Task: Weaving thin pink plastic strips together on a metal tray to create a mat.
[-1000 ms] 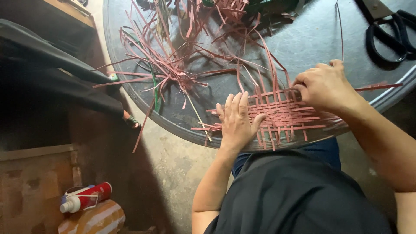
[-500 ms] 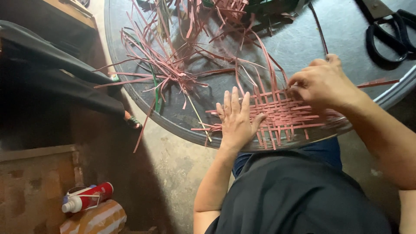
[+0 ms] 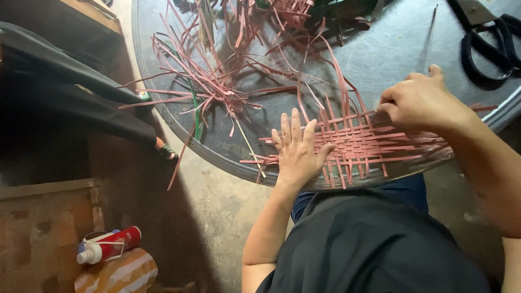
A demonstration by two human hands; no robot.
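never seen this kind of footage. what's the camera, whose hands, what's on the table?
One camera, worn on a person's head, looks down at their own two bare hands; there is no machine. The left hand lies flat, fingers spread, on a half-woven mat of pink flat strips. The right hand pinches a strip at the mat's far edge. Both work on a round dark grey tabletop. Behind lie a loose heap of pink strips and black-handled scissors. A red and white tube lies on the floor below.
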